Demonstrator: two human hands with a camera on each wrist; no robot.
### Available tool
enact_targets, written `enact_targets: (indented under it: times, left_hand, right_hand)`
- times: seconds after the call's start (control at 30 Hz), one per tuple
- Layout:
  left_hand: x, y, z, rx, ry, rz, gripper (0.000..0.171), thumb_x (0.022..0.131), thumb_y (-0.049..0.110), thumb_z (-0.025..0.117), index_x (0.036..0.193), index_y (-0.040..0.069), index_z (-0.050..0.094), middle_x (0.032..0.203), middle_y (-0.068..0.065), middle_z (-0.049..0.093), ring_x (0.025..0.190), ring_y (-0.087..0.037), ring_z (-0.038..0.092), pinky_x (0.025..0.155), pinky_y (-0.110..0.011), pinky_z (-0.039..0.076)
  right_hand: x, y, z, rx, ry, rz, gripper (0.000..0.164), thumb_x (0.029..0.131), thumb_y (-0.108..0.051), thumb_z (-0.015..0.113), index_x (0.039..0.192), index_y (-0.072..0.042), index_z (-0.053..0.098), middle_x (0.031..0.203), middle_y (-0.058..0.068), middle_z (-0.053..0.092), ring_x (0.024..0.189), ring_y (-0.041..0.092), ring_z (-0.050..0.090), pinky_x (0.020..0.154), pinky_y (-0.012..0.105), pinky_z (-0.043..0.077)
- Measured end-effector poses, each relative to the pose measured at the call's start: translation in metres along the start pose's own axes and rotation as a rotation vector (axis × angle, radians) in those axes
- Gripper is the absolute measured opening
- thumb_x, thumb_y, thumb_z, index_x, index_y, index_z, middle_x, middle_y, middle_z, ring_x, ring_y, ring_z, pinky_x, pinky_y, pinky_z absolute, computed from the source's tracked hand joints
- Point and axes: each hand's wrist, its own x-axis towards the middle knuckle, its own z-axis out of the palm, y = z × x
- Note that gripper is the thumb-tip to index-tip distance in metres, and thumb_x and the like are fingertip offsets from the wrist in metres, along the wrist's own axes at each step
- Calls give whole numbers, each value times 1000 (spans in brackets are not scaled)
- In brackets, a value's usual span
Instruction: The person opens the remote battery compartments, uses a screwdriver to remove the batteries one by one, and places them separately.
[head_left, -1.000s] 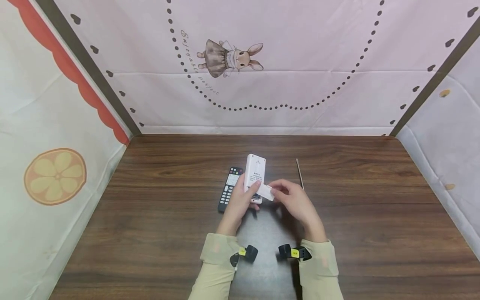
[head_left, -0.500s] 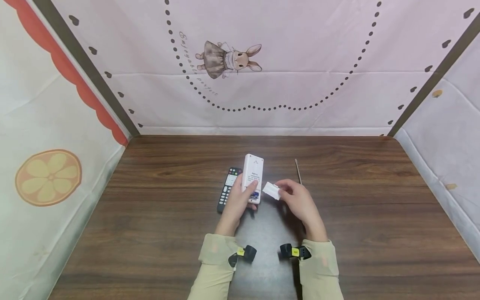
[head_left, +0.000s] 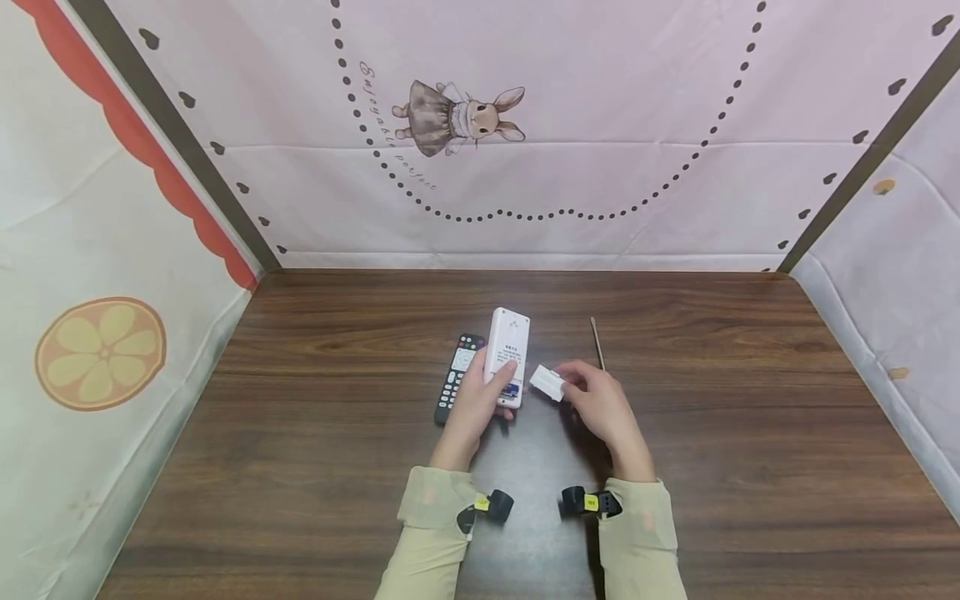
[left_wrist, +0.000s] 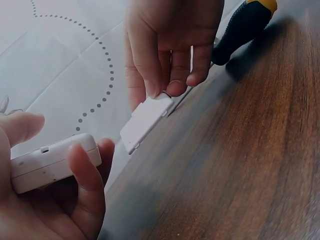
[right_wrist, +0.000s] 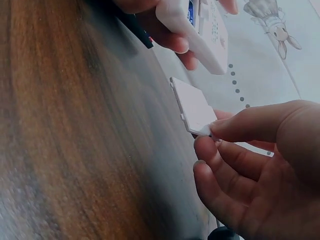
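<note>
My left hand [head_left: 474, 404] grips a white remote control [head_left: 507, 342], its back with printed text facing up. The battery compartment at the near end is uncovered, and a blue battery [right_wrist: 191, 12] shows inside it in the right wrist view. Between thumb and fingers, my right hand [head_left: 600, 404] pinches a white battery cover [head_left: 547, 382] with small tabs along its edges. The cover is apart from the remote, just to its right. In the left wrist view the cover [left_wrist: 145, 120] hangs tilted from the fingertips.
A black remote control [head_left: 453, 383] lies on the wooden table [head_left: 315, 433], partly beneath my left hand. A screwdriver lies beyond my right hand; its metal shaft [head_left: 597, 342] shows in the head view, its black and yellow handle [left_wrist: 245, 30] in the left wrist view. Printed cloth walls surround the table.
My right hand has lifted the battery cover off the white remote control and drawn it to the right, uncovering the compartment. My left hand still holds the remote in nearly the same place.
</note>
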Motion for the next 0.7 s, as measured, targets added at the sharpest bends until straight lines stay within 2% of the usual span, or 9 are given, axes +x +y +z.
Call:
enact_targets:
  times: [0.13, 0.33, 0.57, 0.7]
  left_hand:
    - [1, 0, 1, -3, -11, -6, 51, 91, 32, 56, 136, 18, 36, 97, -18, 64, 79, -28, 66, 43, -30, 50]
    - [-2, 7, 0, 4, -43, -10, 50, 93, 27, 54, 137, 13, 35, 99, -25, 63, 82, -36, 65, 46, -40, 52]
    - [-15, 26, 3, 55, -34, -4, 49, 94, 24, 53, 137, 9, 35, 97, -21, 63, 67, -16, 63, 50, -42, 53]
    - [-17, 28, 4, 57, -37, -3, 48, 94, 24, 53, 136, 9, 36, 96, -20, 63, 65, -14, 62, 52, -47, 53]
  right_hand:
    - [0, 1, 0, -8, -4, 5, 24, 87, -13, 57, 110, -16, 64, 92, 3, 66, 78, 16, 57, 71, 32, 45]
    - [1, 1, 0, -12, -11, 10, 24, 87, -12, 57, 110, -15, 64, 90, 3, 65, 73, 14, 56, 66, 29, 45]
    - [1, 1, 3, -20, -28, 16, 25, 86, -10, 57, 109, -14, 65, 86, 3, 64, 62, 13, 54, 58, 27, 45]
    - [1, 1, 4, -25, -27, 18, 25, 86, -9, 57, 109, -14, 65, 86, 3, 64, 62, 13, 54, 56, 26, 45]
